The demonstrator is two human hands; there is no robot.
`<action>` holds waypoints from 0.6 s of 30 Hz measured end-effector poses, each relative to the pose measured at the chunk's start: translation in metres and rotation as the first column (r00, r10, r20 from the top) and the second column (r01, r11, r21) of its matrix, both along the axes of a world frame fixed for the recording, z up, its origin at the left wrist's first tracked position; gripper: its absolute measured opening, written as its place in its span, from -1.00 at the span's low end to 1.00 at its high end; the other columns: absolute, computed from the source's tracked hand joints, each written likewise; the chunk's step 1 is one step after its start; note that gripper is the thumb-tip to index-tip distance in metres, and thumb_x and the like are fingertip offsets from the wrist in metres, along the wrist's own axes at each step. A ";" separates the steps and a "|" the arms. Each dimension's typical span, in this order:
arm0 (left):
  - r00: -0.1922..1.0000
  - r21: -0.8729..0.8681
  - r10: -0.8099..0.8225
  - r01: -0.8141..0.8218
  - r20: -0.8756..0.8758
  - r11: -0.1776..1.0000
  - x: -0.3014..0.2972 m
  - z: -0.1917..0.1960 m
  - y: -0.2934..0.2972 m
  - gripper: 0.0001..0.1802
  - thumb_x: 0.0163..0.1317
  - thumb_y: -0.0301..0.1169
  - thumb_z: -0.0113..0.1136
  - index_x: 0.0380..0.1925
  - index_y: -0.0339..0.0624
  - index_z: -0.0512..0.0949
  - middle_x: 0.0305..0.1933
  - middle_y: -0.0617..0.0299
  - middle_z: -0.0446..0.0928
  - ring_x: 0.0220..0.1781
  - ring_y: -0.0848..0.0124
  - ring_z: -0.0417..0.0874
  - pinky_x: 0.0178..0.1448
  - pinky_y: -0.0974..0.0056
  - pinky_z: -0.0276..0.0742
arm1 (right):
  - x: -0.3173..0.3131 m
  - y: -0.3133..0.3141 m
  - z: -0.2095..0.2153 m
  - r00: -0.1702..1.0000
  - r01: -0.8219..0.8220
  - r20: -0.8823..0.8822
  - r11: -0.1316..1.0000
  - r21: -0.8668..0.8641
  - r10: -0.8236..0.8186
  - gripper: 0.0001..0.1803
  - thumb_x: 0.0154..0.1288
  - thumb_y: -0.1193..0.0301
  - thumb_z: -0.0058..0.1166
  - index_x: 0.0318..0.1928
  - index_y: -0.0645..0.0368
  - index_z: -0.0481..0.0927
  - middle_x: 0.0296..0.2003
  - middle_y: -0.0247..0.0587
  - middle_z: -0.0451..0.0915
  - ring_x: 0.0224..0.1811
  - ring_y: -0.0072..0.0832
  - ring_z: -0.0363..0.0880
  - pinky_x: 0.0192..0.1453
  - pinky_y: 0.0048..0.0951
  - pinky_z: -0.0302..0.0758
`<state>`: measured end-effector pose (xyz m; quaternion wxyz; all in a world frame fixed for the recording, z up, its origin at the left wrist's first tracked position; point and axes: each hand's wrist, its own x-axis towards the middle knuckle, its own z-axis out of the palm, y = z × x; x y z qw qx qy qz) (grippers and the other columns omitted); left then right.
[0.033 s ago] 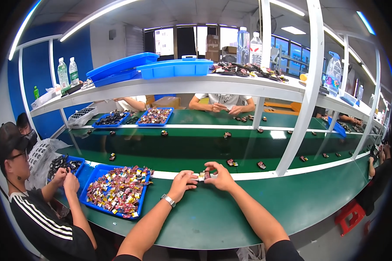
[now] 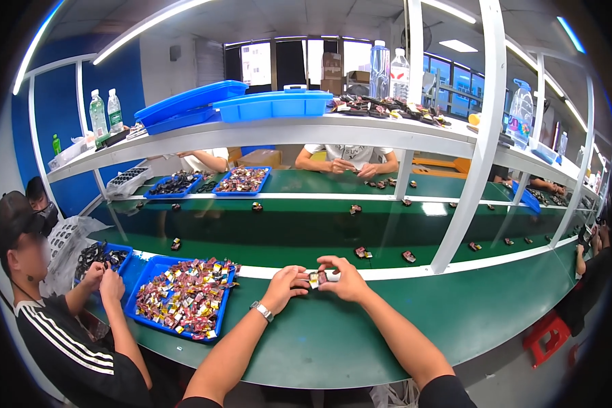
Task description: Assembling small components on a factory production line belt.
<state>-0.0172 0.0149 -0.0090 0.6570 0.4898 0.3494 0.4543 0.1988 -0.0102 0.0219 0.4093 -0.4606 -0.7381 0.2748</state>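
Above the near edge of the green belt, both my hands hold one small dark part (image 2: 315, 279) with a white-and-yellow label and a maroon side. My left hand (image 2: 287, 289), wearing a metal-band watch on the wrist, pinches its left end. The fingers of my right hand (image 2: 343, 279) close on the right end, index finger arched over it. Left of my left forearm stands a blue tray (image 2: 219, 325) heaped with similar maroon, white and yellow pieces (image 2: 180, 296).
Similar parts, such as this part (image 2: 363, 253), lie spaced along the belt (image 2: 285, 234). A white post (image 2: 466, 170) rises at the right, under a shelf (image 2: 279, 132) with blue trays and bottles. A co-worker (image 2: 61, 319) sits at my left by a tray of black pieces (image 2: 102, 262).
The part between my fingers has turned slightly, and more of its yellow-and-white label shows. My right fingers have shifted a little. The tray beside me stays in place.
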 end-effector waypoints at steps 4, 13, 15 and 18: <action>0.911 -0.104 -0.412 0.413 0.029 0.905 0.000 0.006 -0.003 -0.59 0.51 -0.23 -0.09 0.17 -0.29 0.44 0.03 0.14 0.58 -0.01 0.39 0.64 0.06 0.25 0.61 | 0.005 -0.028 0.011 0.983 -0.148 0.124 0.986 0.071 0.139 -0.30 -0.08 0.54 0.42 0.17 0.07 0.51 0.03 -0.29 0.57 0.18 -0.23 0.40 0.30 -0.25 0.40; 0.943 -0.113 -0.304 0.319 0.132 0.941 0.012 0.005 -0.013 -0.53 0.42 -0.50 0.02 0.32 -0.18 0.31 0.12 0.09 0.54 0.15 0.30 0.61 0.32 0.09 0.55 | -0.009 -0.042 -0.008 0.988 0.119 0.071 0.971 0.206 -0.136 -0.56 0.11 0.53 0.25 0.05 0.08 0.60 0.01 -0.20 0.49 0.11 -0.22 0.47 0.16 -0.28 0.50; 0.948 -0.103 -0.260 0.282 0.184 0.954 0.012 0.003 -0.013 -0.54 0.41 -0.53 0.00 0.31 -0.16 0.31 0.11 0.09 0.53 0.16 0.28 0.60 0.33 0.06 0.54 | -0.011 -0.044 -0.011 0.964 0.073 0.215 0.932 0.354 -0.157 -0.60 0.10 0.51 0.28 0.02 0.08 0.61 0.02 -0.22 0.48 0.09 -0.25 0.49 0.10 -0.28 0.54; 0.942 -0.106 -0.288 0.309 0.173 0.945 0.013 0.002 -0.011 -0.57 0.42 -0.54 -0.02 0.27 -0.16 0.33 0.11 0.10 0.53 0.18 0.27 0.58 0.36 0.02 0.50 | -0.012 -0.043 -0.013 0.962 0.077 0.212 0.915 0.396 -0.173 -0.61 0.11 0.51 0.27 0.01 0.06 0.61 0.02 -0.23 0.48 0.09 -0.24 0.49 0.07 -0.24 0.55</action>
